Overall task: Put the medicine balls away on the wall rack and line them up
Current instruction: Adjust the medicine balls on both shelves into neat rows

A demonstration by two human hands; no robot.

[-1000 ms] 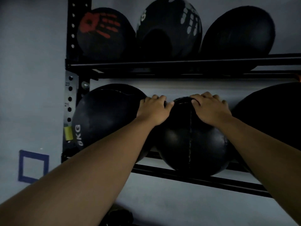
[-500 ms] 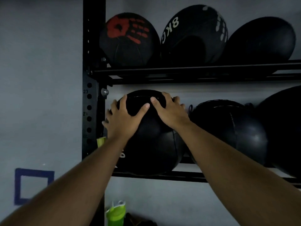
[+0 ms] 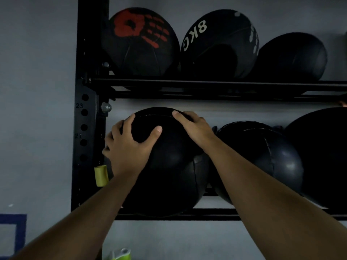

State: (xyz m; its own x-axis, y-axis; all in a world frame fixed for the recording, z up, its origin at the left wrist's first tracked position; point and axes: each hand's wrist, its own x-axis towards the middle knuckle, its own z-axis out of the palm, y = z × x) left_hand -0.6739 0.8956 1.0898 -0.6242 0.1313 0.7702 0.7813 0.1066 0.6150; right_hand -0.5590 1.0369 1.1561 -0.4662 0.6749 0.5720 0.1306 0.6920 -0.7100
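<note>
A black wall rack [image 3: 187, 84] holds black medicine balls on two shelves. On the lower shelf the leftmost ball [image 3: 169, 175] is gripped from both sides: my left hand [image 3: 129, 147] is spread over its upper left, my right hand [image 3: 193, 128] lies on its upper right. To its right sit a second ball [image 3: 262, 156] and a third ball [image 3: 326, 156], partly cut off by the frame edge. The upper shelf carries a ball with a red handprint [image 3: 140, 42], a ball marked 8KG [image 3: 219, 44] and a plain ball [image 3: 293, 57].
The rack's black upright [image 3: 84, 109] with numbered holes stands at the left against a grey wall. A yellow tag [image 3: 101, 175] hangs on it. Blue tape [image 3: 13, 235] marks a square on the wall at lower left. A green bottle [image 3: 120, 255] sits below.
Both hands left the middle lower ball and went left onto the leftmost lower ball. In the last half second my left hand shifted a little further round its left side.
</note>
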